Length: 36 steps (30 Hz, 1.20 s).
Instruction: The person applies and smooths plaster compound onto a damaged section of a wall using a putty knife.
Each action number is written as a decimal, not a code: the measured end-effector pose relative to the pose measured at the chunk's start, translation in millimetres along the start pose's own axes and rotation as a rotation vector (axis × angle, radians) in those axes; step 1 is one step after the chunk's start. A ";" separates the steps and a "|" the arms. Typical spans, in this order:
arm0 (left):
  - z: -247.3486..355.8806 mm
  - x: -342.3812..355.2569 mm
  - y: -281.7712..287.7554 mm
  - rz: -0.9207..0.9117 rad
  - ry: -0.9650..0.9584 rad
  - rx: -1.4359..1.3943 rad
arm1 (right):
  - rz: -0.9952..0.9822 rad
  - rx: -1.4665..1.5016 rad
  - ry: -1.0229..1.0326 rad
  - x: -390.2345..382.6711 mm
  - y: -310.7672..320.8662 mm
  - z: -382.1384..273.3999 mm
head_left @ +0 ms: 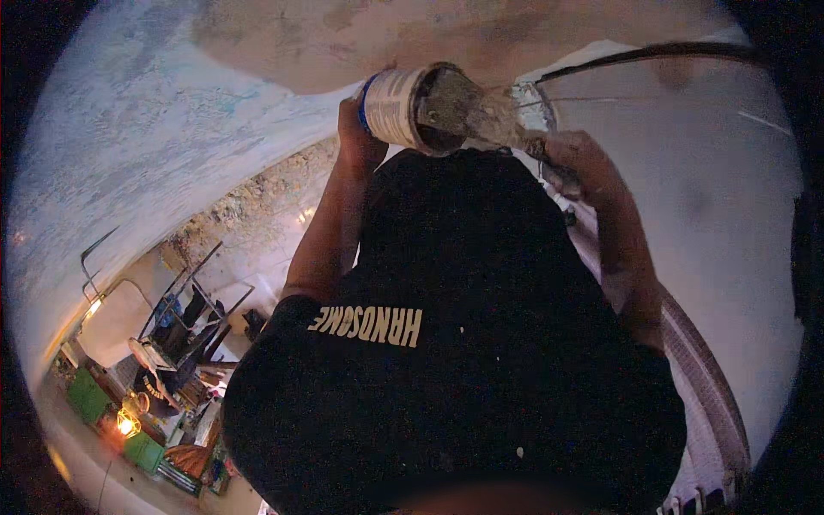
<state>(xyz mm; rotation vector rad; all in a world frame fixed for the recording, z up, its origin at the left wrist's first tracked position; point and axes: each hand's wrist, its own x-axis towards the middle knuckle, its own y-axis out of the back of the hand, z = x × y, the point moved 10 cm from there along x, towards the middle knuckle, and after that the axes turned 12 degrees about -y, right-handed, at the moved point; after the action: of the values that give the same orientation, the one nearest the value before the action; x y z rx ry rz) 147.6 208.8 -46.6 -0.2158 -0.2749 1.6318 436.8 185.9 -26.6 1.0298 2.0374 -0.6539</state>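
Observation:
In my left hand (360, 137) is a white tub (393, 107) with a blue rim at its left end. The tub lies tilted on its side, its dark, dirty mouth facing right. My right hand (577, 159) is closed round the narrow end of a flat tool (489, 116) caked in grey material. Its wide end reaches to the mouth of the tub; whether it is a trowel or a broad brush I cannot tell. Both hands are raised in front of my black shirt (463, 249), and the fingers of the left are partly hidden behind the tub.
A patchy blue-white wall (172, 103) curves along the left. Lower left are a metal frame (184, 287), another person (159, 386) in dark clothes, a lit lamp (128, 423) and green boxes (88, 395). A dark curved strip (652, 53) crosses the upper right.

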 end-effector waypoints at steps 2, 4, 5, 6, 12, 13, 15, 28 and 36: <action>-11.9 -2.4 -10.1 0.066 0.165 -0.703 | -0.011 0.058 -0.005 -7.9 -10.4 2.0; -6.9 -1.9 -13.5 -0.020 0.073 -0.266 | -0.009 0.117 0.040 -8.7 -11.0 9.6; -1.3 -0.8 -17.9 -0.101 -0.008 0.171 | 0.008 0.114 0.048 -8.4 -8.7 15.2; -2.6 -2.5 -19.2 -0.055 0.015 -0.070 | 0.094 -0.095 0.288 -14.9 -7.6 -6.3; -32.8 -8.3 -9.8 -0.192 -0.040 0.393 | 0.584 -0.171 0.556 -55.6 9.3 -38.3; -35.9 1.0 -12.9 -0.218 -0.068 0.479 | 0.537 0.182 0.579 -45.6 17.2 -27.9; -23.4 0.7 -31.3 -0.142 0.100 -0.061 | 0.966 -0.272 1.096 -100.3 3.2 -75.8; -35.3 -20.2 -25.2 -0.229 0.173 -0.006 | 1.148 -0.694 1.408 -46.9 -9.8 -136.6; -0.7 -28.1 -37.1 -0.309 0.204 -0.043 | 1.168 -0.753 1.221 -31.0 -10.9 -150.7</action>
<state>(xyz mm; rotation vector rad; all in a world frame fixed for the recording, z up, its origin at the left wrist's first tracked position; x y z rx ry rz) 185.3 183.4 -36.5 -0.3530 -0.1772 1.2881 381.3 272.7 88.3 1.9797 1.6790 1.5262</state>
